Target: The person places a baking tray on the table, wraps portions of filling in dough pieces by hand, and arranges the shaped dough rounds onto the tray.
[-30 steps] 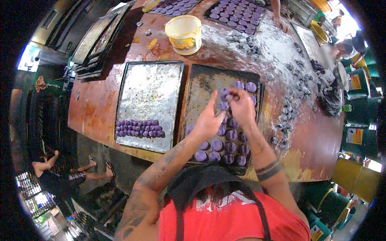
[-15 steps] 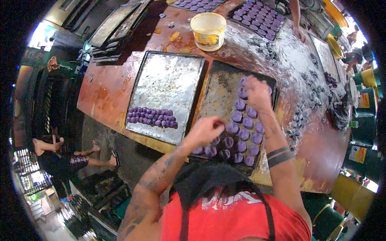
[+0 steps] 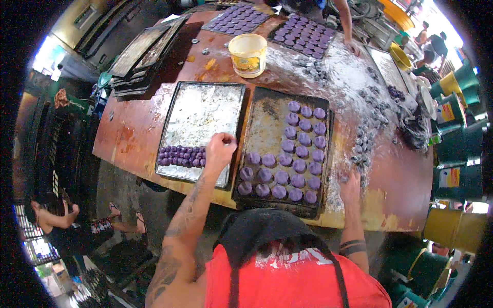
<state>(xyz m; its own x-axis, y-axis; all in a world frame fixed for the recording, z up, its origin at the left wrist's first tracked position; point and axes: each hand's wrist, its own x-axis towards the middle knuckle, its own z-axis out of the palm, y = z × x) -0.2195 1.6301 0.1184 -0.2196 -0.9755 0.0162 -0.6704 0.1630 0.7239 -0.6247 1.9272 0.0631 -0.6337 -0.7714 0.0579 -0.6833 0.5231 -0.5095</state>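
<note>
My left hand point(image 3: 221, 150) is over the right end of the rows of small dark purple balls point(image 3: 181, 156), its fingers curled. Whatever it grips is hidden. Those balls lie along the near side of a silvery metal tray point(image 3: 208, 105). Beside it, a darker baking tray point(image 3: 264, 126) bears flattened purple dough rounds point(image 3: 281, 177) in rows along its right and near sides. My right hand point(image 3: 351, 187) reaches down to the floured table, right of that tray, its fingers drawn together near flour-dusted dough pieces point(image 3: 361, 146). I cannot make out anything between them.
A yellow-white bucket point(image 3: 247, 55) stands behind the trays. Stacked metal trays point(image 3: 146, 54) lie at the far left. Two filled trays, one of them dark point(image 3: 303, 36), sit at the back. Another person's hand point(image 3: 352, 47) rests on the floury far side. A black plastic bag point(image 3: 412, 132) is at right.
My left hand has gone left from the dough rounds to the small balls. My right hand has left the darker tray and come down to the floured table. The view has shifted.
</note>
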